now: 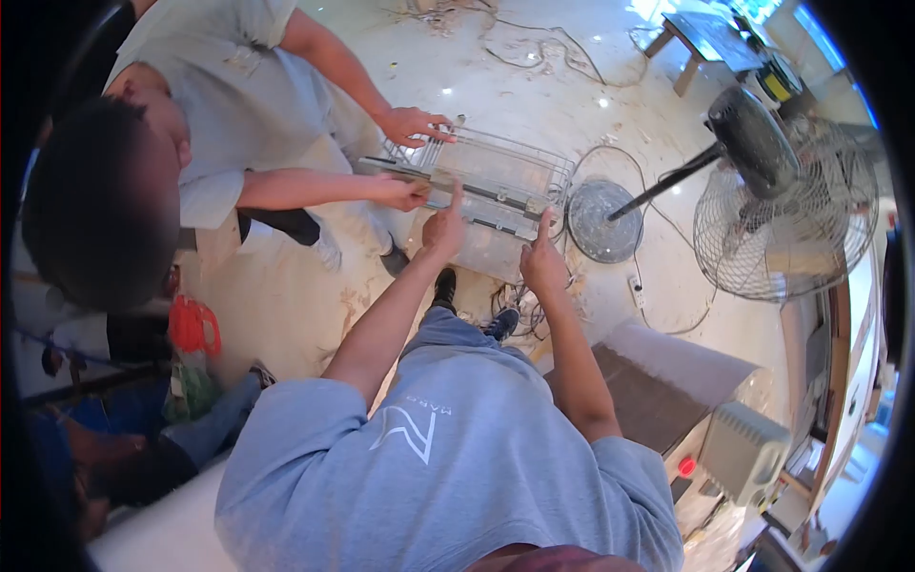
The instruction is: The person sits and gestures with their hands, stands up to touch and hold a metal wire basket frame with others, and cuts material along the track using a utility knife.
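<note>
A wire rack with dark metal rails across it stands in front of me. My left hand is at the near side of the rails, index finger stretched out over them, the other fingers curled. On the right end of the rails, my right hand points with its index finger too, the rest folded in. Nothing shows inside either hand; whether the fingertips touch the metal is unclear. Across from my left hand, a co-worker's hand holds the left end of the rails, while the co-worker's other hand rests at the rack's far corner.
A standing fan with a round base is at the right. Cables lie on the floor. A wooden table stands at the back right, a grey machine at the lower right. Another person's leg is at the lower left.
</note>
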A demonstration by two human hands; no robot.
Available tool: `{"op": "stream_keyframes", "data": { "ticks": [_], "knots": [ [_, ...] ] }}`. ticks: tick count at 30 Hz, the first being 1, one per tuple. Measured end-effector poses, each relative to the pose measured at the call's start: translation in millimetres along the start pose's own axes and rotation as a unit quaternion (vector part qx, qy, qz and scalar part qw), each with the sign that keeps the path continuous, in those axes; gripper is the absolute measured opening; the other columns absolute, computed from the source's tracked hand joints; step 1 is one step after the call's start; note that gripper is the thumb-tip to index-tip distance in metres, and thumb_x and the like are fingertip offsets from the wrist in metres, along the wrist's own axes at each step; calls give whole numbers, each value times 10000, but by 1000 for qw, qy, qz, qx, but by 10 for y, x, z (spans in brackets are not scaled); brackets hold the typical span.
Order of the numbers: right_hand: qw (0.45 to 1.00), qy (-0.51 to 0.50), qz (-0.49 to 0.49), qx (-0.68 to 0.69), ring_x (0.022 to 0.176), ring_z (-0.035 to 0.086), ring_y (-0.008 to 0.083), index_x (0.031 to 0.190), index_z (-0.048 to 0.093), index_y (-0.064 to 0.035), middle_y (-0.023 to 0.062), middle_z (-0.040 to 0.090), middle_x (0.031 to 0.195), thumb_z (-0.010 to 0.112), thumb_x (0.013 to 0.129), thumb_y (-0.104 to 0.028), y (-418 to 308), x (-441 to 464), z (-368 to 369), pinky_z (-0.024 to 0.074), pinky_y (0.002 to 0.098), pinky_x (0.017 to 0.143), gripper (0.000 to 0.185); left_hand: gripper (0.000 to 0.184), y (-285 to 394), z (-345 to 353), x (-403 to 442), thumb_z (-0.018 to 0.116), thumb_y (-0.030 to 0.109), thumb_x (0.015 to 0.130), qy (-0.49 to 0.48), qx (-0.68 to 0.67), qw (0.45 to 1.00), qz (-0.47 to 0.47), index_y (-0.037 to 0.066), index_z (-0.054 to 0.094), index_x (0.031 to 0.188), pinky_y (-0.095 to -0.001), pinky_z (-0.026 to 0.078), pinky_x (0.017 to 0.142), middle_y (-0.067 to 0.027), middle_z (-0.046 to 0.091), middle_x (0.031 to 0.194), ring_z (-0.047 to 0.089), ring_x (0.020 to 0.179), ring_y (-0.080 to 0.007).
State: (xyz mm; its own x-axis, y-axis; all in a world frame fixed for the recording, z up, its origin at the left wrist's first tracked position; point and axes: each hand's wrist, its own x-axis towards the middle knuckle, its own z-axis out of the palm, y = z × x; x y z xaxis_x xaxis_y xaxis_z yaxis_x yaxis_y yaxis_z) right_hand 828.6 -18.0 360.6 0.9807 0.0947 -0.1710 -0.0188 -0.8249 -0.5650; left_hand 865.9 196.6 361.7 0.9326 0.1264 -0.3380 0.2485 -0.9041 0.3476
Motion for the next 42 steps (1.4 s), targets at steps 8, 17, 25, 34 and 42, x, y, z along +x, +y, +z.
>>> {"op": "stream_keyframes", "data": {
  "ticks": [8,17,25,34,42],
  "knots": [
    [999,-2,-24,38,710,631,406,1524,-35,-82,242,655,851,586,870,-172,175,49,56,486,492,638,906,937,-230,-224,-7,601,222,847,-36,32,997,-57,267,-32,1535,-476,513,757,-241,656,1042,654,862,-402],
    [986,-53,-82,135,918,623,387,1503,249,-161,219,622,1046,489,830,-35,58,-117,152,511,482,747,726,904,-458,38,234,648,257,846,27,17,999,13,95,80,1530,-453,475,827,-255,570,1141,626,958,-398],
    [969,-96,-36,226,778,637,369,800,700,-48,193,645,778,659,791,-212,258,-575,1561,492,460,684,169,810,-691,17,273,596,203,878,46,55,988,140,90,122,1525,-426,500,768,-219,686,877,668,837,-359],
    [944,-81,316,54,832,661,341,777,724,-52,182,680,876,805,674,-297,1849,-2330,1784,523,446,738,278,540,-1252,1266,-1218,663,303,827,-293,-16,936,197,39,563,1287,-391,508,838,-207,691,977,667,939,-331],
    [889,83,443,79,821,677,349,836,749,-66,176,700,849,782,721,-259,2050,-3363,1625,528,431,763,227,548,-3762,1781,-2727,626,400,847,-336,62,938,57,-2,578,1216,-451,462,931,-264,615,1144,592,1078,-380]
  ]
}}
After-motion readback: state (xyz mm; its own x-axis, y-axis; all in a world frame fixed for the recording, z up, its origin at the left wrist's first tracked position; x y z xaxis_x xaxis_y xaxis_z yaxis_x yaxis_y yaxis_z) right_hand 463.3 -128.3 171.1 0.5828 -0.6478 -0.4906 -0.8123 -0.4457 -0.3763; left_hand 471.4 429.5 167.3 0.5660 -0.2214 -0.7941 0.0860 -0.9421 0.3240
